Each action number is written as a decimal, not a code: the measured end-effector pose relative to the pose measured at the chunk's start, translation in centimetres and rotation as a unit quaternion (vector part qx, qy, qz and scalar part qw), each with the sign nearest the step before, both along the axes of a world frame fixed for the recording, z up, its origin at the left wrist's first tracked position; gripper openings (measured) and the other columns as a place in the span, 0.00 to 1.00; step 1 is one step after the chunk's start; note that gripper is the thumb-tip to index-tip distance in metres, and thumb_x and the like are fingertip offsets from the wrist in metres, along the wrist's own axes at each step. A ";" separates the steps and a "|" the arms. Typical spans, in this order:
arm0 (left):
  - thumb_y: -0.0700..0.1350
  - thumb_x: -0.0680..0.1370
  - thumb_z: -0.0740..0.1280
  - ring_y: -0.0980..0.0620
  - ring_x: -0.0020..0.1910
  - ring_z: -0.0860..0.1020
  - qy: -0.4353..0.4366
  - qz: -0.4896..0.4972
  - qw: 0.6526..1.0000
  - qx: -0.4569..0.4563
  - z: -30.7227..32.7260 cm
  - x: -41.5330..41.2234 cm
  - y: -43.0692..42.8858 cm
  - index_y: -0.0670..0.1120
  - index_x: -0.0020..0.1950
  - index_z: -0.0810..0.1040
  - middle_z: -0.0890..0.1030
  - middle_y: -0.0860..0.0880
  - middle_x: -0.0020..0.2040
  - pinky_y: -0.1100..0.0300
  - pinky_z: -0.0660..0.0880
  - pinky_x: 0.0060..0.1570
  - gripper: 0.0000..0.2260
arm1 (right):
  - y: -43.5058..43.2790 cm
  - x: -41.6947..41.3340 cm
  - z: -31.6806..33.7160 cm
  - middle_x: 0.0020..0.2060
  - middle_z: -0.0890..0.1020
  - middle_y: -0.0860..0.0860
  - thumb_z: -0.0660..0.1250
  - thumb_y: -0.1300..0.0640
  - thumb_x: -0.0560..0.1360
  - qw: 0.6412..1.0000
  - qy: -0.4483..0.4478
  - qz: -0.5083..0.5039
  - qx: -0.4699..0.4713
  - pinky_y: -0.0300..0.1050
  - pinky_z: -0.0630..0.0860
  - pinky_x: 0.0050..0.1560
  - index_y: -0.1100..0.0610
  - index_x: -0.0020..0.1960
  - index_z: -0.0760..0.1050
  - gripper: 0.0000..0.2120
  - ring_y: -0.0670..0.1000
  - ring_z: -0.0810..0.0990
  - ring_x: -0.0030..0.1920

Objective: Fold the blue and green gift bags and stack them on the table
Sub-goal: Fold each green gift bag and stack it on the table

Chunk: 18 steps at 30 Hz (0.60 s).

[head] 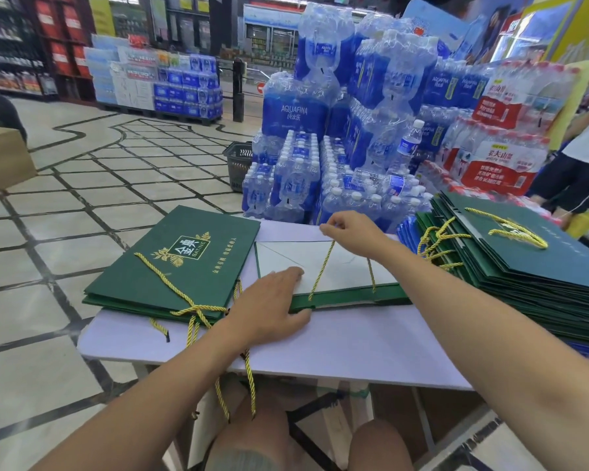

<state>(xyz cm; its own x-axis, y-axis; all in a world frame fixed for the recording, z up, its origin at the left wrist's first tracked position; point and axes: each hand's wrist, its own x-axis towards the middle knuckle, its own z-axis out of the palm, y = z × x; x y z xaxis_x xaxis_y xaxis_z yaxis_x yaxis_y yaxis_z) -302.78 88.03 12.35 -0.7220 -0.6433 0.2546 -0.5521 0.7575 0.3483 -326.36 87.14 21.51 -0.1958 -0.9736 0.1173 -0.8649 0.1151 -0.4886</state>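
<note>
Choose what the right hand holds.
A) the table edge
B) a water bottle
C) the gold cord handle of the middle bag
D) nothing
C: the right hand pinches the gold cord handle of the green bag in the middle, while the left hand lies flat on that bag.

Supermarket floor, stacked bottled-water packs [351,107], shopping basket [239,164], probably drinks shelves [11,45] behind
</note>
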 end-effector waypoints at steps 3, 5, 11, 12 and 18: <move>0.65 0.78 0.66 0.52 0.72 0.70 -0.006 -0.011 1.000 0.002 -0.2 0.0 -0.5 0.52 0.78 0.61 0.71 0.55 0.75 0.56 0.67 0.68 0.34 | -1.8 -0.6 -2.5 0.40 0.78 0.43 0.63 0.39 0.81 0.998 0.050 -0.038 0.000 0.47 0.72 0.42 0.50 0.46 0.80 0.17 0.50 0.78 0.44; 0.66 0.78 0.66 0.54 0.73 0.69 -0.009 -0.012 1.000 0.006 -0.6 0.2 -1.0 0.53 0.78 0.61 0.70 0.56 0.76 0.57 0.67 0.68 0.34 | -2.4 -0.7 -3.9 0.41 0.79 0.44 0.62 0.37 0.80 0.996 0.073 -0.060 0.006 0.47 0.71 0.42 0.49 0.46 0.79 0.17 0.50 0.79 0.46; 0.65 0.79 0.65 0.54 0.74 0.68 -0.036 -0.023 0.999 0.023 -0.5 -0.2 -1.4 0.55 0.79 0.60 0.69 0.55 0.76 0.55 0.68 0.70 0.32 | -1.7 -1.4 -4.5 0.44 0.83 0.47 0.61 0.39 0.82 0.999 0.035 -0.011 0.039 0.50 0.76 0.46 0.52 0.47 0.82 0.20 0.52 0.80 0.46; 0.64 0.80 0.65 0.53 0.72 0.70 -0.046 -0.027 0.998 0.013 -0.2 -0.4 -1.4 0.55 0.79 0.61 0.71 0.54 0.74 0.53 0.70 0.69 0.31 | -1.1 -1.4 -4.0 0.48 0.84 0.48 0.61 0.38 0.81 0.999 0.029 0.011 0.038 0.52 0.77 0.51 0.52 0.50 0.82 0.20 0.51 0.81 0.49; 0.61 0.83 0.60 0.47 0.59 0.79 -0.095 -0.038 0.991 -0.086 2.9 -1.3 -1.3 0.54 0.69 0.69 0.80 0.51 0.61 0.50 0.76 0.51 0.18 | 7.0 -1.4 -2.4 0.69 0.74 0.40 0.66 0.29 0.73 0.977 0.153 0.146 0.006 0.43 0.65 0.71 0.42 0.72 0.71 0.32 0.42 0.69 0.70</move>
<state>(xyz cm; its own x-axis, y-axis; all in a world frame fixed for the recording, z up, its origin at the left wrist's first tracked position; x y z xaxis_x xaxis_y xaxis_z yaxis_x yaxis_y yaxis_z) -304.09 86.76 15.25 -0.8126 -0.5433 0.2111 -0.5336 0.8391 0.1054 -327.77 94.17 19.06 0.1327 -0.9845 0.1151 -0.9673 -0.1539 -0.2016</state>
